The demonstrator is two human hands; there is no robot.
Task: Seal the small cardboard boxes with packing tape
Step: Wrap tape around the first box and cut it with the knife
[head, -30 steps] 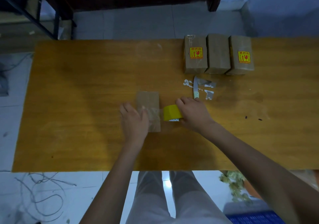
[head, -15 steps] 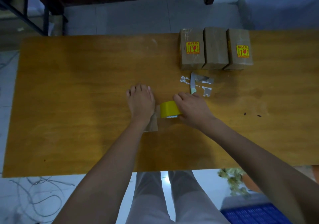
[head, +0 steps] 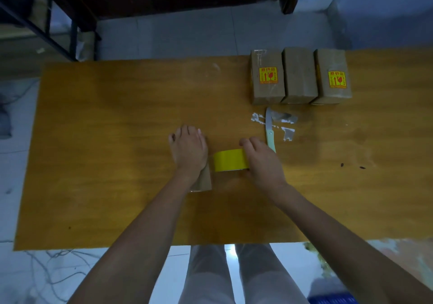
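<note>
My left hand lies flat on the small cardboard box, pressing it to the table. Just beside it, my right hand curls around the yellow tape roll. Past that hand lie a knife and tape scraps. Farther off, three boxes look taped. I think this one is not done yet.
</note>
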